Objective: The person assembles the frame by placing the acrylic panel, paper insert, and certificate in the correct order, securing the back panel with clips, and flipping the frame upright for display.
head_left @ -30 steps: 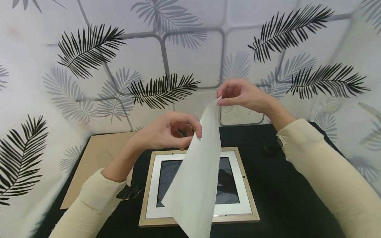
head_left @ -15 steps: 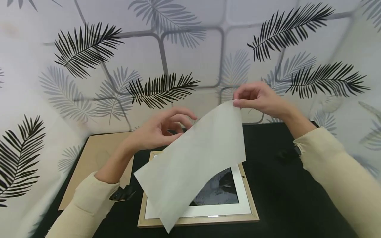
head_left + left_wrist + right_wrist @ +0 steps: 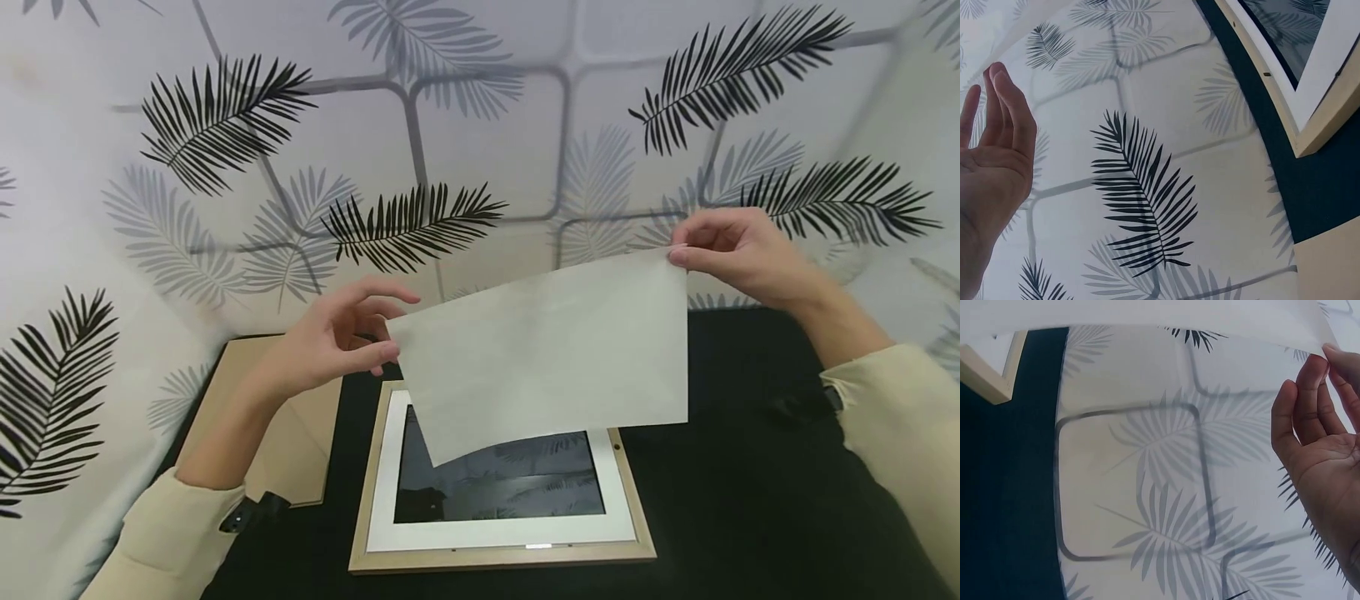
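Note:
A thin whitish sheet of paper (image 3: 540,358) hangs in the air above a picture frame (image 3: 360,525), which has a light wooden border, a white mat and a dark glossy middle. My right hand (image 3: 738,254) pinches the sheet's upper right corner between thumb and fingers; the right wrist view shows the same pinch by the right hand (image 3: 1325,425). At the sheet's upper left corner is my left hand (image 3: 337,337), fingers loosely bent and thumb and forefinger apart. In the left wrist view, the left hand's fingers (image 3: 1019,119) are nearly straight beside the sheet's edge.
A flat brown board (image 3: 292,450) lies at the left of the black table surface (image 3: 735,500), partly behind my left forearm. Behind the table hangs a pale curtain (image 3: 495,150) with leaf prints, which also runs along the sides.
My right hand has moved right and my left hand left. The sheet has swung from nearly edge-on to spread wide, uncovering more of the frame's lower part. The left fingers have come off its edge.

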Tool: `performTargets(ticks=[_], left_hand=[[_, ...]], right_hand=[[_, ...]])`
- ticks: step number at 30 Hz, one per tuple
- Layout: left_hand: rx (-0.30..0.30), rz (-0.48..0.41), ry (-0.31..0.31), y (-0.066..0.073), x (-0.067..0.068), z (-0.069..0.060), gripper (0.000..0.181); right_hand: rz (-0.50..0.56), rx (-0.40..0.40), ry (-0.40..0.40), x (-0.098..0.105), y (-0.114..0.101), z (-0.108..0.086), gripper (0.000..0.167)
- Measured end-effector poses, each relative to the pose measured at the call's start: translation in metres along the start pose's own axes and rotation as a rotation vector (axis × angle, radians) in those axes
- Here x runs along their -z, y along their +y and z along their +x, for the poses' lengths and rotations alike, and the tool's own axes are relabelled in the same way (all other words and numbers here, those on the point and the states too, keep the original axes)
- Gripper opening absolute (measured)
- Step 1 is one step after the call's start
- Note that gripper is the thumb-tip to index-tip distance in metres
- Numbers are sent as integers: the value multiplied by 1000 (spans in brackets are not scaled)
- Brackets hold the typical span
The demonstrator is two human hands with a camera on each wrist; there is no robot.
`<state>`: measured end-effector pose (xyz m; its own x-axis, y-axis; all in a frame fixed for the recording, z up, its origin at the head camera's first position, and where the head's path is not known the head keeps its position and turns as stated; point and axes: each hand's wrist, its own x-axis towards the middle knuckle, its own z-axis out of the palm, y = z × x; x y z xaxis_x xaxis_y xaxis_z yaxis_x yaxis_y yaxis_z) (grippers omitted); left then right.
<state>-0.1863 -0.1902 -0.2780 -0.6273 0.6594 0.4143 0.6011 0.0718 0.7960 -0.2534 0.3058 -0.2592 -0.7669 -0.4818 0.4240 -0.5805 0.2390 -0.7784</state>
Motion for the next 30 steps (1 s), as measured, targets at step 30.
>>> performTargets(ticks=[30], left_hand=[[286, 34, 368, -37, -4, -41, 18]], right_hand=[[356, -204, -130, -69, 42, -30, 12]])
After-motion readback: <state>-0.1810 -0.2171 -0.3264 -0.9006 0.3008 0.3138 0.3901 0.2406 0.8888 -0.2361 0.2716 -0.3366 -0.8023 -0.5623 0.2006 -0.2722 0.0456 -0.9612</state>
